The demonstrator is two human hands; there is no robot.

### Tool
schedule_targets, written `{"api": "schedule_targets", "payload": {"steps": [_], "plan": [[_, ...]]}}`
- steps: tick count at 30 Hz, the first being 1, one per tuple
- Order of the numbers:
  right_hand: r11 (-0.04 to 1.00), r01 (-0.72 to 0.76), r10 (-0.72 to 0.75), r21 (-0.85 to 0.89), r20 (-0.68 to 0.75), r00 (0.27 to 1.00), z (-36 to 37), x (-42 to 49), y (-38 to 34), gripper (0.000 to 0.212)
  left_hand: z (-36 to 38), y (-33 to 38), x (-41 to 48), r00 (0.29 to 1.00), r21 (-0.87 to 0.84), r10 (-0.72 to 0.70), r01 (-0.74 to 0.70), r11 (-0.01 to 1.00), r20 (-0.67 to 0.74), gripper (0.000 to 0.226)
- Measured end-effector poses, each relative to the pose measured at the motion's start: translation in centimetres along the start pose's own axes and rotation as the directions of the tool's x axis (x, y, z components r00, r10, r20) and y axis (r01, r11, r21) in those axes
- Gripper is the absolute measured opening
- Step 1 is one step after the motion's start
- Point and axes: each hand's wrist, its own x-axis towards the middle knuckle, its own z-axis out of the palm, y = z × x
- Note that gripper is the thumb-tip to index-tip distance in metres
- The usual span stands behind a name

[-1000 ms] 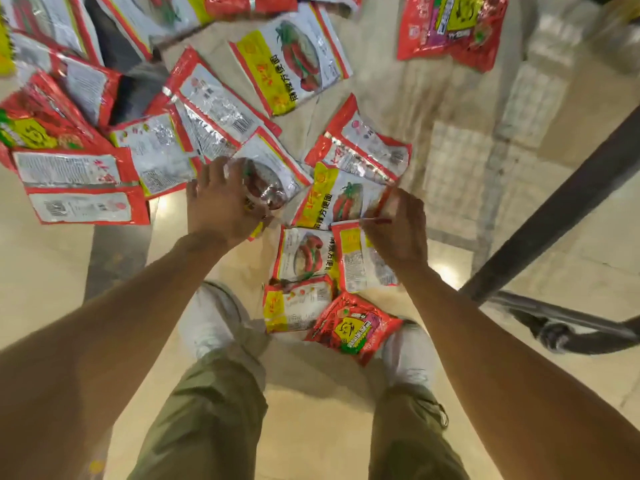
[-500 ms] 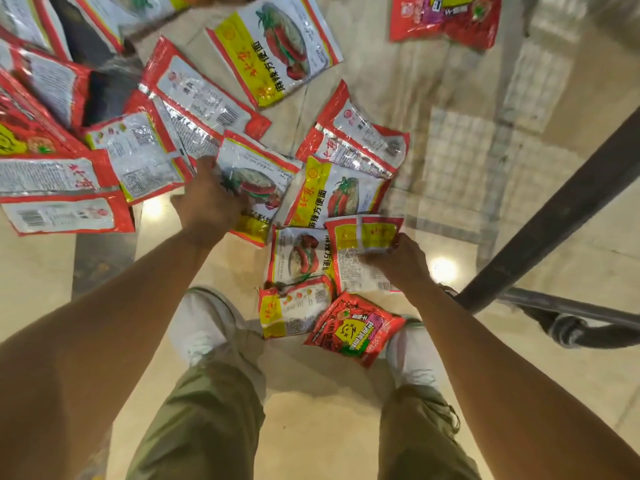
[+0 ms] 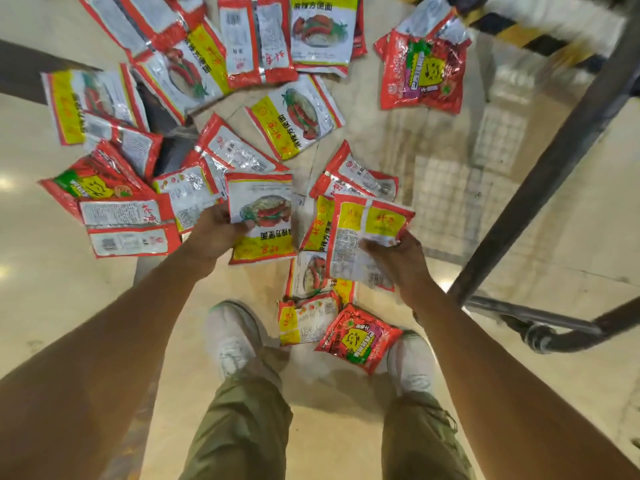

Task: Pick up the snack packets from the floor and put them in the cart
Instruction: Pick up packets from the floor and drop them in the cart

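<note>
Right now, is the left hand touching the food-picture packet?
Touching. The head view shows the left hand gripping the food-picture packet, with the thumb lying across its front at the left edge.

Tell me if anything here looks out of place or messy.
Yes: packets lie strewn over the floor, overlapping at all angles, some face down. The left hand and right hand each grip one.

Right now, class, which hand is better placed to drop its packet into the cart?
Likely right. The right hand grips a red-and-yellow foil packet beside the dark metal cart frame; the left hand, holding a noodle-picture packet, is farther from it.
</note>
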Motion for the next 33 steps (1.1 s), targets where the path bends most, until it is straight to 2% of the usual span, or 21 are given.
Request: {"api": "schedule_targets", "payload": {"steps": [4,8,13,15,19,20,26,28,33], "plan": [[0.992,0.048,-0.049,0.117,0.002,0.999,0.5,-3.4,-5.0,0.042,-0.8,4.9,-4.5,0.993,-0.110,0.047,-0.035,0.993,0.109,0.033],[0.966,0.147,-0.149,0.213,-0.010,0.989,0.1,-7.7,-11.6,0.033,-2.0,10.2,-9.1,0.986,-0.192,0.109,-0.084,0.978,0.123,0.054],[0.895,0.300,-0.301,0.330,-0.049,0.952,-1.2,-13.0,-20.9,0.042,-3.2,17.9,-14.7,0.978,-0.255,0.193,-0.168,0.952,0.075,0.056],[0.861,0.365,-0.353,0.354,-0.100,0.930,-1.3,-15.0,-24.6,0.044,-3.2,21.2,-16.9,0.973,-0.265,0.231,-0.217,0.939,0.022,0.047],[0.794,0.429,-0.410,0.431,-0.141,0.901,-2.3,-19.4,-30.9,0.063,-2.4,27.8,-22.0,0.959,-0.304,0.280,-0.282,0.910,-0.052,0.045],[0.769,0.446,-0.431,0.457,-0.145,0.891,-3.0,-20.8,-32.6,0.061,-2.3,29.5,-23.3,0.955,-0.309,0.293,-0.295,0.904,-0.055,0.046],[0.723,0.525,-0.527,0.449,-0.132,0.839,-11.0,-29.3,-41.6,0.044,-1.0,40.4,-33.2,0.910,-0.344,0.414,-0.383,0.857,0.019,0.058],[0.684,0.555,-0.556,0.474,-0.155,0.817,-14.7,-32.5,-44.7,0.043,-0.1,44.0,-36.7,0.898,-0.335,0.439,-0.402,0.852,0.040,0.061],[0.670,0.604,-0.562,0.431,-0.237,0.793,-25.5,-41.0,-50.0,0.051,5.2,52.8,-46.6,0.881,-0.284,0.472,-0.447,0.848,0.023,0.067]]}}
